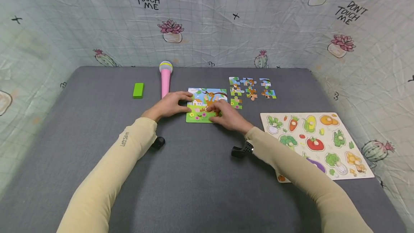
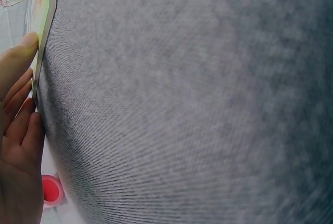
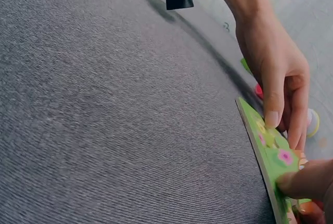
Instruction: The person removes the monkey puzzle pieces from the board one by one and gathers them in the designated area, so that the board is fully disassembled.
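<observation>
A jigsaw board (image 1: 198,94) with a house, flowers and a brown animal lies on the grey table. My left hand (image 1: 169,104) rests at its left side, thumb near the front corner and fingers farther back. In the left wrist view, the left thumb (image 2: 21,57) touches the board's edge, the other fingers fairly straight. Over the board's front part, my right hand (image 1: 229,115) pinches a green puzzle piece (image 3: 284,156) with a pink flower between thumb and curled fingers. The right fingertips are partly hidden, and whether the piece sits flat cannot be told.
Several loose puzzle pieces (image 1: 251,92) lie right of the board. A wooden vegetable board (image 1: 304,146) sits at the right, partly under the right sleeve. Behind the left hand are a pink toy microphone (image 1: 165,78) and a green block (image 1: 138,91). A patterned curtain (image 1: 207,21) borders the table.
</observation>
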